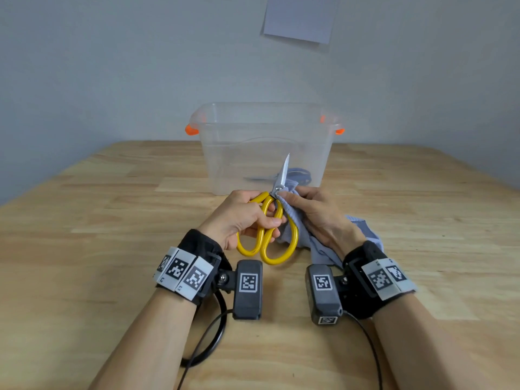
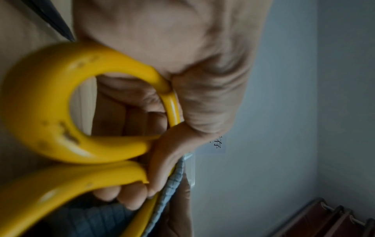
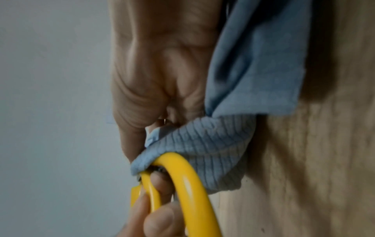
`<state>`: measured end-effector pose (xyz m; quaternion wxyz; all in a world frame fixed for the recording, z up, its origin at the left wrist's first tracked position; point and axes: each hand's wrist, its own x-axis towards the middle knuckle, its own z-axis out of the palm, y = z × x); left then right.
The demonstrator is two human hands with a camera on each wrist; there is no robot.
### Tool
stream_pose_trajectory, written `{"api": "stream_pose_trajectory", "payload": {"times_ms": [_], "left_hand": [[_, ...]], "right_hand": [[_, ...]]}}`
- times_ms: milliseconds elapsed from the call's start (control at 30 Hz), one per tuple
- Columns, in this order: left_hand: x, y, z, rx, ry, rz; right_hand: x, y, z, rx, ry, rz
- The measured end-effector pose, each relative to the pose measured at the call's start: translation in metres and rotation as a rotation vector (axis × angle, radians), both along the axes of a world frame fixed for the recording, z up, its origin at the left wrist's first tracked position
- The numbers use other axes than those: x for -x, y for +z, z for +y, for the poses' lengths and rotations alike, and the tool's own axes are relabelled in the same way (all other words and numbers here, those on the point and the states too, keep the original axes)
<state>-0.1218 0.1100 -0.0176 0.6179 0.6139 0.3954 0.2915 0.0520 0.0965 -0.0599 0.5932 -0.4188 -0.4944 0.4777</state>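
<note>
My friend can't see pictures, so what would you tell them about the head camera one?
Two hands hold yellow-handled scissors over a wooden table: the left hand grips the handles, the right hand pinches a pale blue cloth against the blades near the pivot. A clear plastic box with orange clips stands behind.

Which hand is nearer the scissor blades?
Right. The right hand pinches blue cloth at the pivot, just below the blades; the left hand grips the yellow handles farther back.
</note>
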Motion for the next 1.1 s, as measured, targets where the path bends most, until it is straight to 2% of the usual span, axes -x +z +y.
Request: {"api": "stream_pose_trajectory", "payload": {"times_ms": [100, 167, 333, 500, 700, 800, 867, 967, 1100], "left_hand": [[0.0, 0.0, 0.001, 0.005, -0.001, -0.005], [0.0, 0.001, 0.001, 0.0, -0.02, -0.004], [-0.001, 0.002, -0.002, -0.001, -0.044, -0.002], [-0.002, -0.001, -0.001, 0.026, -0.003, -0.001], [0.0, 0.001, 0.0, 0.032, -0.006, -0.003], [-0.002, 0.0, 0.0, 0.036, -0.012, -0.003], [-0.002, -0.001, 0.0, 0.037, -0.016, 0.001], [-0.002, -0.001, 0.001, 0.032, -0.024, 0.01], [-0.002, 0.0, 0.0, 0.027, -0.042, 0.007]], "right_hand": [[0.003, -0.002, 0.002, -0.089, -0.168, -0.177], [0.005, -0.002, 0.001, -0.142, -0.226, -0.219], [0.008, -0.002, 0.002, -0.135, -0.288, -0.124], [0.006, -0.002, 0.0, -0.066, -0.157, -0.07], [0.003, 0.001, -0.002, 0.028, 0.007, 0.124], [0.001, 0.0, -0.003, 0.045, 0.031, 0.166], [0.002, -0.001, -0.002, 0.031, -0.004, 0.134], [0.007, -0.003, -0.001, -0.032, -0.142, 0.008], [0.013, -0.001, 0.0, -0.064, -0.311, -0.073]]}}
